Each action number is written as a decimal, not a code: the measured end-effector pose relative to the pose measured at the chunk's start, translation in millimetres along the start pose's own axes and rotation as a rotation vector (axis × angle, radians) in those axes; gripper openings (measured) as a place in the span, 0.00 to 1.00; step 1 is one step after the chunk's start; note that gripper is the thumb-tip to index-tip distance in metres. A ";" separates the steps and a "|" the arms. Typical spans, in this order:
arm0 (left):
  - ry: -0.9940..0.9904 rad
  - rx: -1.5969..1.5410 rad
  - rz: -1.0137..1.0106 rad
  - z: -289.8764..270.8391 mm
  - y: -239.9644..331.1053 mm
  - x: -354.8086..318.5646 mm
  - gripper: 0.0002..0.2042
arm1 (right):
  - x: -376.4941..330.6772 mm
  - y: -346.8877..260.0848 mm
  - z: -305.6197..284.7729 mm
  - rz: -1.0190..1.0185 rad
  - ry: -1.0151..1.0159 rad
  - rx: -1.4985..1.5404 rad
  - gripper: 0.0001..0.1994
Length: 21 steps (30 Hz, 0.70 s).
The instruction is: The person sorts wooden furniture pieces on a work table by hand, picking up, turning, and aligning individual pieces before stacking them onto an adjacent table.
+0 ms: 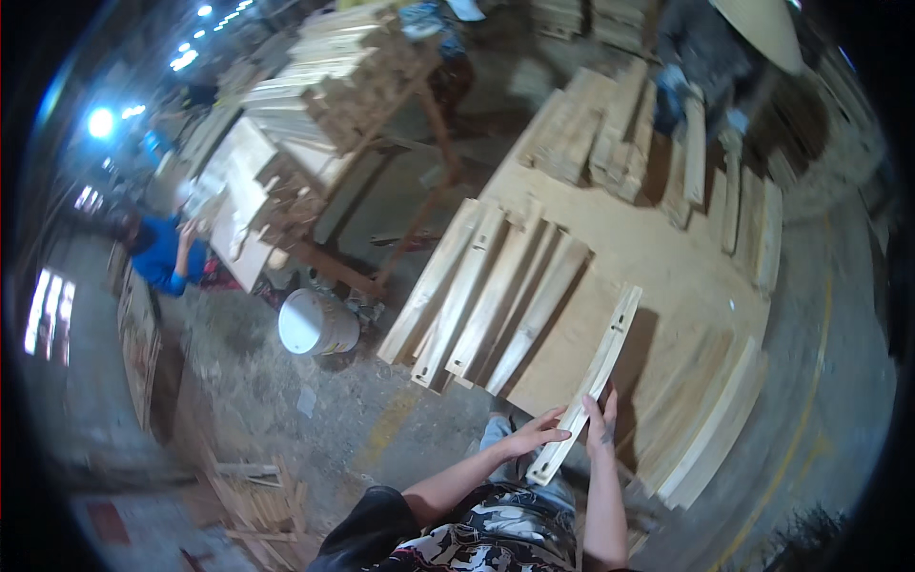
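Between my hands is a pale wooden slat (599, 370) with dark slots near its ends, slanting up from my waist over the table's near edge. My left hand (538, 433) closes on its lower left side. On its right side, a little higher, my right hand (600, 419) grips it with the thumb along the wood. Left of the slat, a row of similar wooden slats (491, 286) lies on the plywood table (658, 257), several with dark slots at their near ends. More long slats (710, 419) lie together at the table's right near side.
Wood bundles (596, 124) cover the table's far end, where a person in a wide hat (715, 48) handles slats. A white bucket (315, 322) stands on the floor to the left. Beyond it, a workbench (334, 172) carries stacked wood, beside a person in blue (167, 253).
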<state>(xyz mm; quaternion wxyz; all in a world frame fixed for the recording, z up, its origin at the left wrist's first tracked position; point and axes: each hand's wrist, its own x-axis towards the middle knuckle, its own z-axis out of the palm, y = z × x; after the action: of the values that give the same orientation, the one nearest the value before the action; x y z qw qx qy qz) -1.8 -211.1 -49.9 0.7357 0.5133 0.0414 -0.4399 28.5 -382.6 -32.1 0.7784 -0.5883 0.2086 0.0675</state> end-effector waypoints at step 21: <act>1.426 -0.010 1.060 -265.3 264.0 -311.9 0.32 | -26.8 48.7 -105.9 -0.057 0.024 -0.337 0.24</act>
<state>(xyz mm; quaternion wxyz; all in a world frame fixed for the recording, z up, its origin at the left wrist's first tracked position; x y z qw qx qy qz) 93.9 210.3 175.1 0.6441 0.6136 0.2486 0.3832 -38.8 -464.3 -87.9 0.6677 -0.7169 0.1869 0.0722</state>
